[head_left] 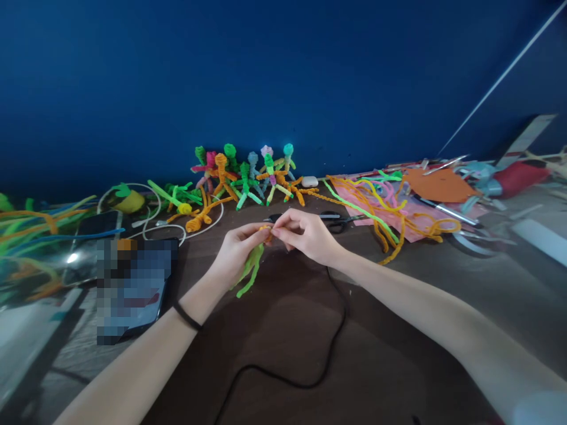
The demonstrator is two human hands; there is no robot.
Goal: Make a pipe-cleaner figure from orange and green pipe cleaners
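Both my hands meet above the middle of the dark table, pinching a small pipe cleaner figure (252, 268) between them. Its lime-green legs hang below my left hand (235, 251), and an orange part shows between the fingertips. My left hand is closed around the figure, thumb on top. My right hand (305, 236) pinches the orange end with thumb and forefinger. Just behind the hands lie black-handled scissors (339, 225). Similar finished-looking pipe cleaner figures (245, 184) in several colours stand by the blue wall.
A tablet or phone with a blurred screen (142, 295) lies left, beside bundled pipe cleaners (31, 236) and a white cable (177, 227). Loose pipe cleaners (390, 227), pink sheets (410, 231) and an orange sheet (438, 184) are at right. A black cord (283, 383) crosses in front.
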